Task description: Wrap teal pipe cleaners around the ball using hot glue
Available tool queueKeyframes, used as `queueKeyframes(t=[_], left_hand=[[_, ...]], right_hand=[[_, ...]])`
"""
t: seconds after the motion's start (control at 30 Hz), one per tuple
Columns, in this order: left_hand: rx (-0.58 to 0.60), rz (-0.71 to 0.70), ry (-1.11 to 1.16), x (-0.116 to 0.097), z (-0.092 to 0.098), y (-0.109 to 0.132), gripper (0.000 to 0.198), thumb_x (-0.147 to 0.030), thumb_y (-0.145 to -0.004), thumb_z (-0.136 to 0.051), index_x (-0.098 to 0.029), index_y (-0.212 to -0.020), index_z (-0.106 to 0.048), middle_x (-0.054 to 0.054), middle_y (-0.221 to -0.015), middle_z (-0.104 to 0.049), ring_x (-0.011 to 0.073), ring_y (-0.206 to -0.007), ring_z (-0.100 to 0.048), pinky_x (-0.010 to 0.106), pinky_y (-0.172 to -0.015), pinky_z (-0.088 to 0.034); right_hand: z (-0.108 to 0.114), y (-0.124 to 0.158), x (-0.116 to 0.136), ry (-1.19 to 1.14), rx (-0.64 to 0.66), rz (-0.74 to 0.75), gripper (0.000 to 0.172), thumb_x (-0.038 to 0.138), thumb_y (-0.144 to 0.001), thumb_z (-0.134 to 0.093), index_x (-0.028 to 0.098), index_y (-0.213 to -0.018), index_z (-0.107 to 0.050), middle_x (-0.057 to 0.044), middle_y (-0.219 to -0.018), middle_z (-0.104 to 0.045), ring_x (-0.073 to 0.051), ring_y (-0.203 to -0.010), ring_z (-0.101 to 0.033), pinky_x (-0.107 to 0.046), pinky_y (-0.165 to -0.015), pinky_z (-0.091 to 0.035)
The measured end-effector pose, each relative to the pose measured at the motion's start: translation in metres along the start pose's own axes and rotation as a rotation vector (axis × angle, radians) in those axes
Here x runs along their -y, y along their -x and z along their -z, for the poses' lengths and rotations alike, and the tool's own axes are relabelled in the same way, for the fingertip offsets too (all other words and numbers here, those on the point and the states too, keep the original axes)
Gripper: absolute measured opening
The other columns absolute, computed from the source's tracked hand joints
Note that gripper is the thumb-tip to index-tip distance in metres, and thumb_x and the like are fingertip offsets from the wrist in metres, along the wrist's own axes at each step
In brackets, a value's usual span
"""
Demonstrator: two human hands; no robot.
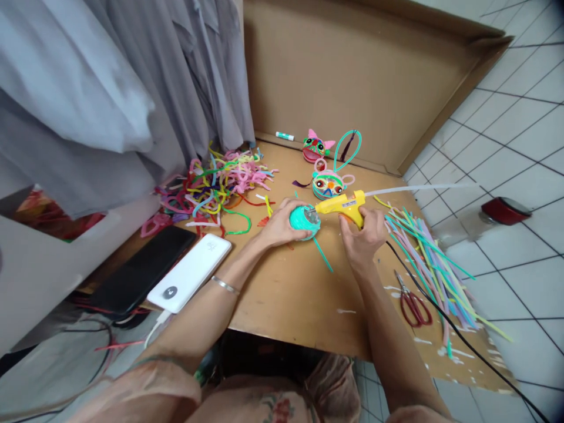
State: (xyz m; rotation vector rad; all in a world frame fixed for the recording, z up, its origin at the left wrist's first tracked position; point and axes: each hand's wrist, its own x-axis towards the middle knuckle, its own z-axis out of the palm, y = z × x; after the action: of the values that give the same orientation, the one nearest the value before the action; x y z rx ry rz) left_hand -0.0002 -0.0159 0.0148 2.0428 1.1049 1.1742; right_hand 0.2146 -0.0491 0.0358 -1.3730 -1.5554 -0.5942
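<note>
My left hand (282, 224) is closed around a rounded cup-like piece wound with turquoise pipe cleaner (302, 224), its greyish, shiny top partly uncovered. In my right hand (363, 234) is a yellow hot glue gun (341, 205), gripped by its handle. The gun's nozzle meets the top of the piece or hovers just over it; I cannot tell which. From the gun's rear sticks a long whitish glue stick (418, 187). A turquoise pipe cleaner (324, 255) pokes out below the piece. Behind it stand two decorated animal heads, one pale (328, 184), one red and pink (314, 148).
Tangled pipe cleaners (220, 182) lie at the left, straight ones (434, 264) at the right. Red-handled scissors (413, 306) rest beside a black cord (423, 288). A white power bank (190, 274) and a black phone-like slab (141, 273) lie left. Cardboard (352, 88) walls the back.
</note>
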Motion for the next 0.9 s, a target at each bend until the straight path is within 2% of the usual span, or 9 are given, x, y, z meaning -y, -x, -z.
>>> queueKeyframes(t=[0.2,0.5,0.7,0.9], left_hand=[[-0.019,0.012,0.001,0.000,0.000,0.000,0.066,-0.037,-0.060,-0.080,-0.021,-0.120,-0.058,0.009,-0.123,-0.056,0.0288,-0.117,-0.057,0.047,-0.105,-0.045],[-0.040,0.064,-0.025,-0.003,-0.002,0.001,0.065,-0.039,-0.058,-0.081,-0.022,-0.116,-0.057,0.006,-0.117,-0.057,0.0277,-0.113,-0.057,0.046,-0.102,-0.047],[-0.041,0.059,-0.041,-0.005,-0.002,0.000,0.066,-0.042,-0.060,-0.081,-0.019,-0.117,-0.057,0.008,-0.117,-0.057,0.0280,-0.112,-0.057,0.044,-0.100,-0.048],[-0.042,0.047,-0.055,-0.004,-0.003,0.001,0.065,-0.040,-0.060,-0.080,-0.020,-0.118,-0.056,0.007,-0.118,-0.058,0.0266,-0.113,-0.057,0.042,-0.101,-0.047]], right_hand=[[0.001,0.003,0.006,0.009,-0.007,0.032,0.030,0.047,-0.092,-0.056,0.020,-0.103,-0.060,-0.012,-0.095,-0.065,-0.024,-0.092,-0.065,-0.035,-0.079,-0.051],[0.001,0.004,0.011,0.013,-0.112,0.048,0.027,0.046,-0.091,-0.060,0.020,-0.096,-0.060,-0.011,-0.089,-0.066,-0.022,-0.083,-0.066,-0.033,-0.072,-0.051],[0.002,0.005,0.013,-0.056,-0.051,0.020,0.026,0.044,-0.092,-0.059,0.018,-0.095,-0.060,-0.013,-0.089,-0.065,-0.023,-0.085,-0.065,-0.033,-0.071,-0.049],[0.000,0.006,0.011,0.057,-0.142,0.142,0.025,0.041,-0.091,-0.062,0.017,-0.098,-0.061,-0.011,-0.089,-0.066,-0.021,-0.083,-0.066,-0.029,-0.071,-0.050]])
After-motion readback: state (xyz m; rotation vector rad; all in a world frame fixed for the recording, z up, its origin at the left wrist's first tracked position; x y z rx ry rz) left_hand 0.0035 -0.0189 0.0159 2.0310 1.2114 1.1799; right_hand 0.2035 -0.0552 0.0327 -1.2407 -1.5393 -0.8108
